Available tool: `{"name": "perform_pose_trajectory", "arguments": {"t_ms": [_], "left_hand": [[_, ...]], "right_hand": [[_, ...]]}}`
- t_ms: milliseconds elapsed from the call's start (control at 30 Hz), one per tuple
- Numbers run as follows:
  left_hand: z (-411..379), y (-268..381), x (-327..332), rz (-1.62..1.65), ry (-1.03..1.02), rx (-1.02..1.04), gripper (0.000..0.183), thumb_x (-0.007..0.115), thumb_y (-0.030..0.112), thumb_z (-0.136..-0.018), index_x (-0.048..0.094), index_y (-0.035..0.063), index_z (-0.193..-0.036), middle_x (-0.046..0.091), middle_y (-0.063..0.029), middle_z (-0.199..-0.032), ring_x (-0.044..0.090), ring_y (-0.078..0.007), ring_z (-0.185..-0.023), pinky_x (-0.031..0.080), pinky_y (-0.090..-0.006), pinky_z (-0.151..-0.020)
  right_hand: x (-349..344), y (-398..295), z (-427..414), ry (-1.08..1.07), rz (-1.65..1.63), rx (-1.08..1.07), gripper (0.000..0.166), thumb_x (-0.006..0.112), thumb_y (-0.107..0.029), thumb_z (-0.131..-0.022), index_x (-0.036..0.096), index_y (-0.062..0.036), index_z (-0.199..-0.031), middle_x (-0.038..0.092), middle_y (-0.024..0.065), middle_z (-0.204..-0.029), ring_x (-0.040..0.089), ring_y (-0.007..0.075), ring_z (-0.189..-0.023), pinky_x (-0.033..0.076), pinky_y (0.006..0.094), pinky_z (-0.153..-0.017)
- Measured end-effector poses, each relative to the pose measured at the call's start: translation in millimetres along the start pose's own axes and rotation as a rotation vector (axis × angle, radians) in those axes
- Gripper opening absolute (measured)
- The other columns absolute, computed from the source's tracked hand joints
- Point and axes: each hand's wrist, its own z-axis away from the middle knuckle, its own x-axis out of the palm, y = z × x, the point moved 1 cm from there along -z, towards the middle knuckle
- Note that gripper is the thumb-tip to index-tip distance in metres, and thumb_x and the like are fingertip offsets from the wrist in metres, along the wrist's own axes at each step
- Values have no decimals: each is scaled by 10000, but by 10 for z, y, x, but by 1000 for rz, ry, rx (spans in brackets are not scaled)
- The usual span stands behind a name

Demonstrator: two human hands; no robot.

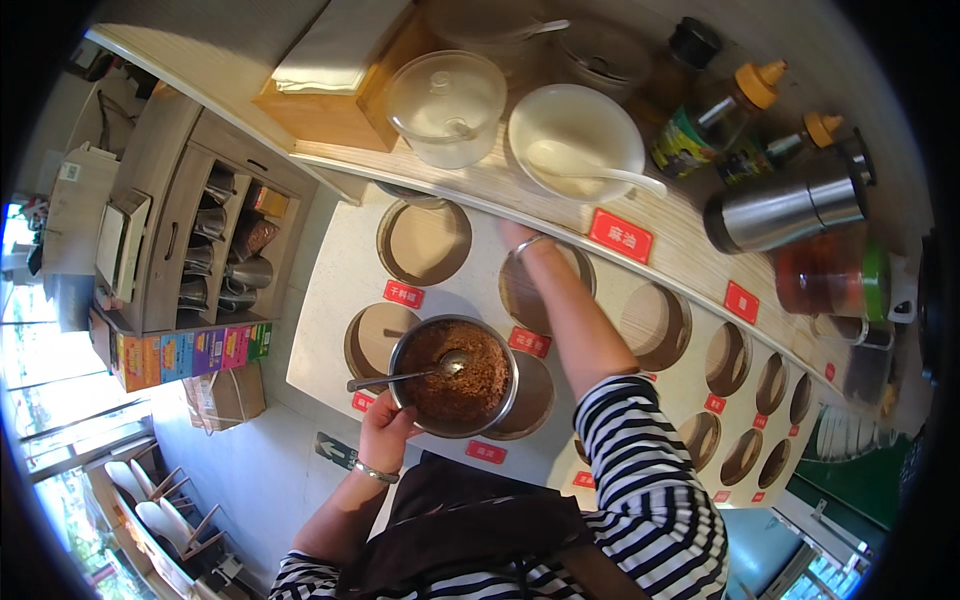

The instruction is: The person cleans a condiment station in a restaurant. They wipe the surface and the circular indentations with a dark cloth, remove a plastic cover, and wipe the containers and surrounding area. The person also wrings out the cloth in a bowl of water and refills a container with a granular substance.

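My left hand (388, 439) grips the rim of a round metal bowl (504, 405), thumb over its lower left edge. Inside are brown, crumbly ground contents (469, 390) with a metal spoon (397, 377) lying in them, its handle out over the left rim. The bowl hangs over the pale counter (450, 300), partly covering round cut-out holes. My right arm reaches forward across another hole; my right hand (516, 234) is mostly hidden under the upper shelf's edge, so its fingers cannot be seen.
On the upper shelf (555, 217) stand a lidded clear container (448, 112), a white bowl (547, 112) with a white spoon (600, 172), squeeze bottles (712, 112) and a steel flask (795, 202). Red label plates (403, 294) lie beside the holes. A wooden cabinet (169, 247) stands left.
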Motion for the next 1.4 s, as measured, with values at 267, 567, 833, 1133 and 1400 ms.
{"name": "perform_pose_trajectory", "arguments": {"t_ms": [267, 567, 833, 1133, 1400], "left_hand": [[70, 75, 185, 51, -5, 53, 129, 471, -8, -833, 540, 38, -931, 564, 5, -818, 562, -92, -705, 518, -241, -637], [352, 55, 87, 98, 22, 41, 131, 482, 42, -837, 555, 56, -944, 616, -36, -884, 624, -162, -782, 553, -357, -711], [669, -229, -669, 147, 97, -21, 167, 478, 22, -829, 556, 29, -977, 614, -70, -914, 619, -195, -819, 554, -388, -706], [618, -85, -1698, -7, 60, -34, 239, 477, -21, -809, 523, -9, -1043, 596, -87, -962, 611, -209, -835, 550, -370, -713], [308, 4, -2591, -3, 84, -24, 225, 494, 7, -814, 557, 28, -1028, 615, -64, -955, 618, -193, -820, 542, -333, -699]], "right_hand": [[-496, 586, 752, -84, -32, 46, 404, 454, -301, -863, 482, -43, -1172, 480, 191, -1237, 445, 363, -1136, 330, 485, -967], [-346, 750, 2019, 344, -82, -11, 483, 578, -128, -763, 465, -38, -1224, 366, 140, -1343, 297, 339, -1265, 216, 470, -1055], [-137, 120, 3652, 157, -254, -298, 546, 571, -51, -624, 498, -26, -1165, 427, 175, -1278, 371, 371, -1207, 295, 473, -1001], [-683, -285, 1355, 489, -412, -94, 274, 460, -117, -881, 499, -15, -1132, 557, 203, -1031, 526, 351, -986, 428, 380, -854], [338, -1015, 1183, 411, 24, -62, 523, 589, -99, -701, 488, -57, -1212, 406, 155, -1320, 367, 339, -1218, 287, 468, -1014]]}}
